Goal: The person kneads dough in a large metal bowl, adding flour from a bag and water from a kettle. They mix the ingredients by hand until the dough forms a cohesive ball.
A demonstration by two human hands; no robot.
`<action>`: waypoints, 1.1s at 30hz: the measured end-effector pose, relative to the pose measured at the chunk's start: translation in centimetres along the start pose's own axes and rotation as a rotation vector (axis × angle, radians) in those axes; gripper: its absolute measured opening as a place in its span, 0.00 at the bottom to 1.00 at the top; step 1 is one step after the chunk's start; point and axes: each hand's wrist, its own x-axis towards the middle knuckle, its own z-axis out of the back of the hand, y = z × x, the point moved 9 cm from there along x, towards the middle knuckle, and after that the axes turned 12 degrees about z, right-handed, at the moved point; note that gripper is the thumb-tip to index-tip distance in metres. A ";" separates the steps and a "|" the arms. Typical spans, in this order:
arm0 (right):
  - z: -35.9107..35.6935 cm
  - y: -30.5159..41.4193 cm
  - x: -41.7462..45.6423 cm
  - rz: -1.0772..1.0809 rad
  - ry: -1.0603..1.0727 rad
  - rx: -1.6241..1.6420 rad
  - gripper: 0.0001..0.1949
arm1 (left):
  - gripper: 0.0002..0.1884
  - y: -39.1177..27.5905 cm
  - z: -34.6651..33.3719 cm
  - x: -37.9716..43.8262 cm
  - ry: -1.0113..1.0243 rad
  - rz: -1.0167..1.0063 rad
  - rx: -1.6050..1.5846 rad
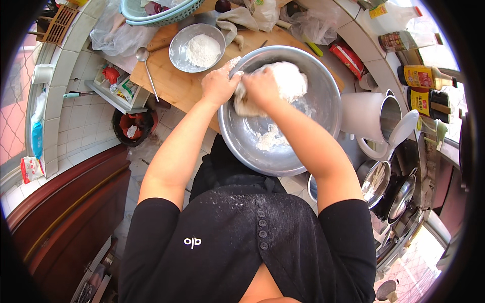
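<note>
A large steel bowl [242, 144] stands tilted at the edge of the wooden board, with a lump of floured dough [291, 81] inside. My left hand [219, 85] grips the bowl's upper left rim, flour on its fingers. Inside the bowl, my right hand [262, 89] is pressed into the left part of the dough, its fingers curled and partly hidden. Loose flour and dough scraps [271, 138] lie on the bowl's bottom. To the upper left, a smaller metal bowl [178, 57] holds white flour [203, 50].
A metal spoon [149, 74] lies on the wooden board [166, 85]. A teal plastic basket [166, 19] stands behind it. Right of the big bowl are a pale pitcher [360, 115] and a pot [386, 181]. Sauce bottles [424, 77] line the right ledge. An open drawer [117, 104] juts out left.
</note>
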 end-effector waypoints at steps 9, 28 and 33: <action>-2.8 -16.2 -10.7 -0.717 -0.151 0.702 0.23 | 0.21 0.8 -0.5 -0.9 0.017 0.152 -0.124; -0.3 -6.2 -9.8 -0.410 -0.026 1.071 0.55 | 0.21 1.4 -0.3 -0.8 -0.128 0.039 -0.047; -3.2 -0.5 -13.0 -0.565 -0.070 0.737 0.52 | 0.22 1.0 -0.3 -1.0 -0.116 0.077 0.020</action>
